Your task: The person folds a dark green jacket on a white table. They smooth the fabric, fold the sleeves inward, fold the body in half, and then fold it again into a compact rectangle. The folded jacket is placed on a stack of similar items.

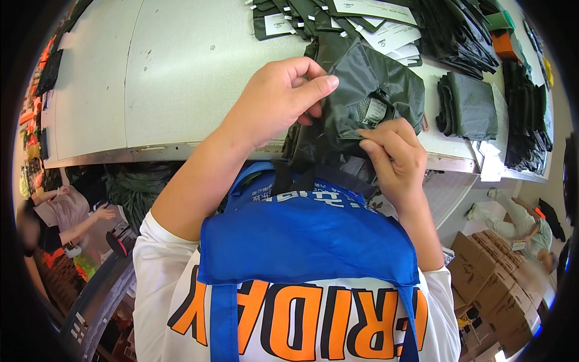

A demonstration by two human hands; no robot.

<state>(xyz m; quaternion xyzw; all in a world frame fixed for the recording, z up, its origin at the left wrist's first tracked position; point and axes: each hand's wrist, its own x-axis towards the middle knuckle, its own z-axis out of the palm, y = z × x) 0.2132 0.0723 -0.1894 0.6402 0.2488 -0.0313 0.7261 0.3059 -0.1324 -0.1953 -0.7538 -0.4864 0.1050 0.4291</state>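
Observation:
A shiny dark green garment (pixel 395 78) lies bunched at the front edge of the worktable, and part of it hangs over. Inside an opening in its folds, a white label (pixel 376 111) shows against mesh-like lining. My left hand (pixel 283 96) is closed at the garment's left side, its thumb on the fabric and its other fingers curled, partly behind the cloth. Below the label, my right hand (pixel 395 157) pinches the near edge of the same garment between thumb and fingers.
Behind the garment lie dark packets with white tags (pixel 386 37). Folded dark garments (pixel 467 105) and black stacks (pixel 526 114) stand to the right on the pale worktable (pixel 181 72). Two people are nearby, one at far left, one at right beside cardboard boxes (pixel 491 283).

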